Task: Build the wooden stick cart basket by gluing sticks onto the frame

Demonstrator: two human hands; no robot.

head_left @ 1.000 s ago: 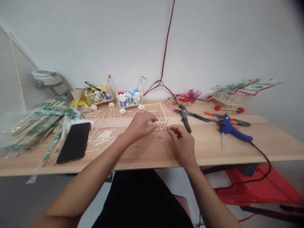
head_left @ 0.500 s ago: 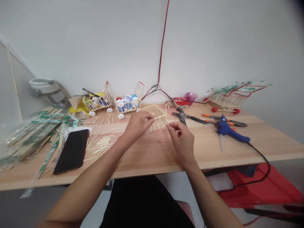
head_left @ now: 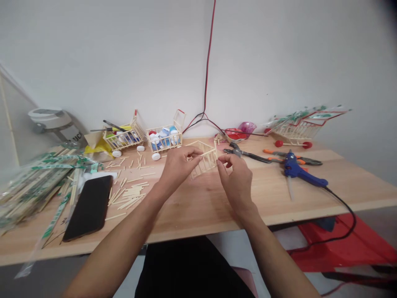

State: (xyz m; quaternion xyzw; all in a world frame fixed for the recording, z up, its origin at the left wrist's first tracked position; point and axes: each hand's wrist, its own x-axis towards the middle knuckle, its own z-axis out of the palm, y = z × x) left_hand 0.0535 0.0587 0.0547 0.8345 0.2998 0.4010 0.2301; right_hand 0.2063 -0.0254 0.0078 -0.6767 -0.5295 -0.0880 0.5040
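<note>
My left hand (head_left: 178,166) grips a small open cage of pale wooden sticks (head_left: 204,159), its fingers over the near left corner, and tilts it above the table. My right hand (head_left: 235,178) hovers just right of the cage, with curled fingertips close to its right end. Whether those fingers pinch a small stick is too hard to see. The cage's left side is hidden behind my left fingers. Scattered short sticks (head_left: 128,196) lie on the wooden table (head_left: 198,211) to the left of my hands.
Finished stick carts (head_left: 164,138) holding bottle caps stand at the back, with a larger cart (head_left: 297,130) at right. Also on the table are a black phone (head_left: 88,207), bagged sticks (head_left: 34,186), pliers (head_left: 245,154) and a blue glue gun (head_left: 297,167) with a black cord.
The cage has gone from standing on the table to being lifted and tilted in my left hand. My right hand has moved up toward its right end. The whole view has drifted slightly.
</note>
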